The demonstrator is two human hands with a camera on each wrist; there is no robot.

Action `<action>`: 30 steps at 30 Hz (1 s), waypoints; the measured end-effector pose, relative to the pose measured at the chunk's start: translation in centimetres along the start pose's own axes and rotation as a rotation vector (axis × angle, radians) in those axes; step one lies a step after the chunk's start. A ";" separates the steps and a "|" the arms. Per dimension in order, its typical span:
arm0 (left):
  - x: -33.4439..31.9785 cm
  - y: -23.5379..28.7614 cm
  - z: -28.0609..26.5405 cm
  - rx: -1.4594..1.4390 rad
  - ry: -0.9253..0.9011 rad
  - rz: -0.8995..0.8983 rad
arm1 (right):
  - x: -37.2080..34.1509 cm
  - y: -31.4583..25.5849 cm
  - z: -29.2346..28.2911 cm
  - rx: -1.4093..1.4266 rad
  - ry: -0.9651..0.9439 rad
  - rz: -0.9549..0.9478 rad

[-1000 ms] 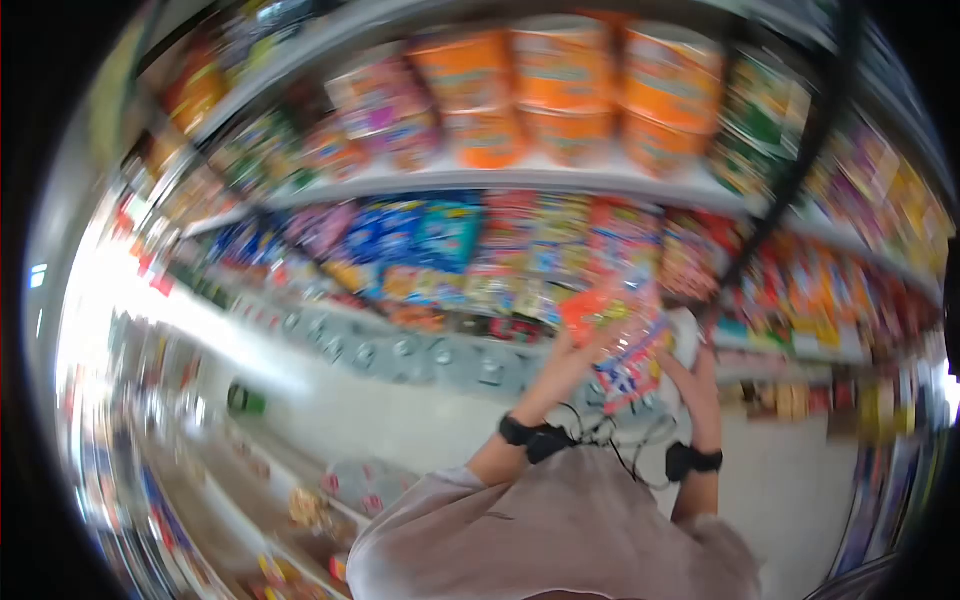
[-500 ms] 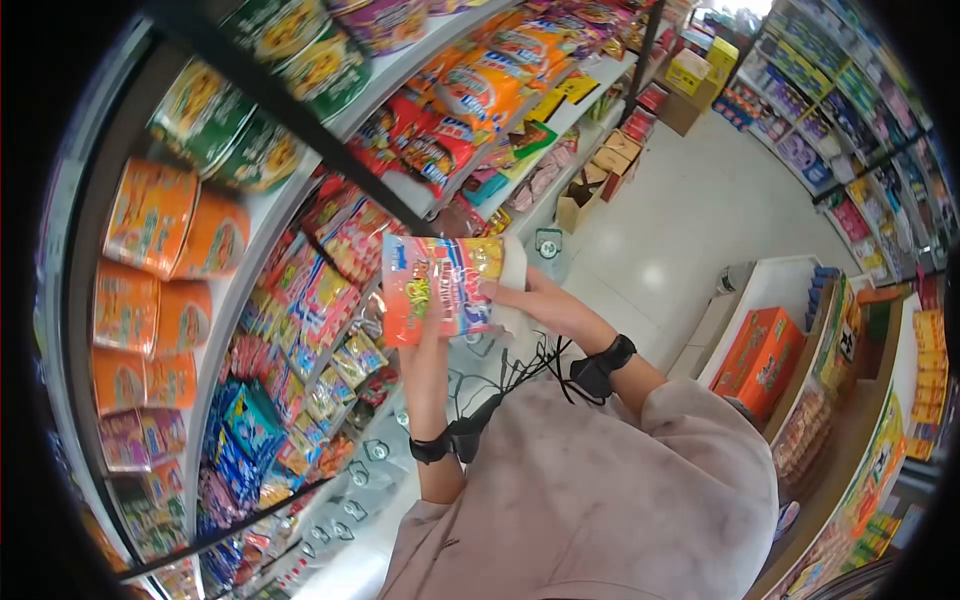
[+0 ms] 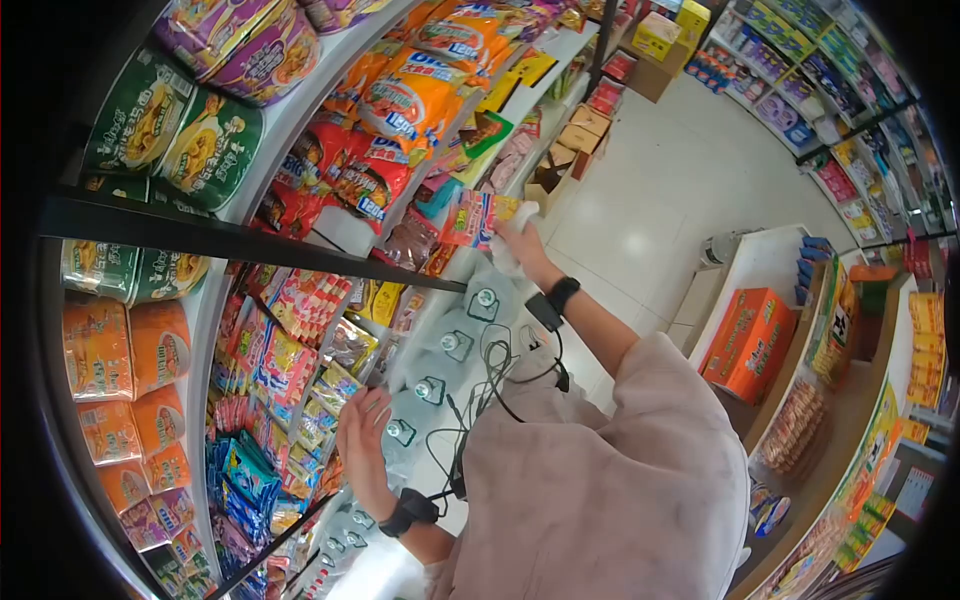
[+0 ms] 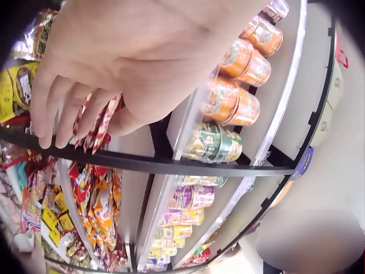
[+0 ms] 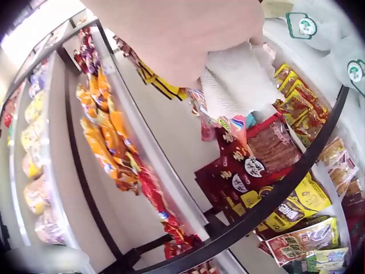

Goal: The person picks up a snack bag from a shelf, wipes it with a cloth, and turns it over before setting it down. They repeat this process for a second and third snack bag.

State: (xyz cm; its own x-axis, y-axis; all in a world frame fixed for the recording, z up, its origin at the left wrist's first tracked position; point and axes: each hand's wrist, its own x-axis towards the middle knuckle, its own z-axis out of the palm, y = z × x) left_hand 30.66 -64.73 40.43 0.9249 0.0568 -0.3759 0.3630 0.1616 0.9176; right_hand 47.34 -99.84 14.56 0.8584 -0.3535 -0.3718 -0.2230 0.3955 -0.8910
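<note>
My right hand holds a white cloth together with a pink and blue snack packet at the lower shelf. In the right wrist view the cloth covers most of the packet, beside dark red meat-snack packs. My left hand is empty, its fingers loosely bent, in front of the small snack bags. In the left wrist view the palm of that hand shows, with red-striped packets behind its fingers.
A black shelf post crosses between the two hands. Instant-noodle tubs line the upper shelf, with orange noodle bags further along. Clear-wrapped bottles stand along the floor. Cables hang before the torso, and a display shelf stands at right.
Both hands were on the packet; the left has let go and moved down-left in the head view. The right hand has carried packet and cloth away toward the far part of the lower shelf.
</note>
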 end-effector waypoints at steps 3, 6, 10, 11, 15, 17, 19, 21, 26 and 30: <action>-2.5 -0.2 -1.9 -0.038 0.112 0.050 | 5.0 1.6 5.9 -0.016 -0.015 -0.096; -4.6 -0.9 -3.0 -0.066 0.226 0.058 | 8.7 0.4 11.6 0.018 -0.137 -0.144; -6.6 -1.4 -3.7 -0.059 0.306 0.057 | 12.0 4.1 13.3 -0.286 -0.331 0.002; -6.9 -1.3 -4.0 -0.054 0.321 0.069 | 14.5 8.0 13.3 -0.176 -0.328 0.209; -8.4 -2.1 -8.0 -0.209 0.440 0.163 | 9.9 9.7 9.5 0.131 -0.471 0.171; -8.8 -2.9 -10.8 -0.270 0.514 0.202 | 5.2 6.4 6.2 0.276 -0.549 0.326; -8.7 -4.3 -14.2 -0.407 0.554 0.189 | 4.6 7.0 1.4 -0.870 -0.535 -1.170; -7.9 -6.2 -17.3 -0.569 0.563 0.192 | 5.1 9.2 -2.7 -0.727 -0.588 -0.867; -3.9 -12.7 -26.6 -0.966 0.342 0.299 | -3.4 0.0 -6.5 -0.872 -0.464 -0.808; -2.6 -9.8 -27.1 -0.947 0.500 0.371 | -8.0 -6.4 -5.2 0.256 -0.201 0.257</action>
State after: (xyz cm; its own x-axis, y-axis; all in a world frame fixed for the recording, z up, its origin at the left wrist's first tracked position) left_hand 21.70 -39.74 28.95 0.7314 0.6099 -0.3051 -0.3526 0.7211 0.5964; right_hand 39.49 -103.92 21.91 0.8686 -0.0529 -0.4926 -0.3415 0.6565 -0.6726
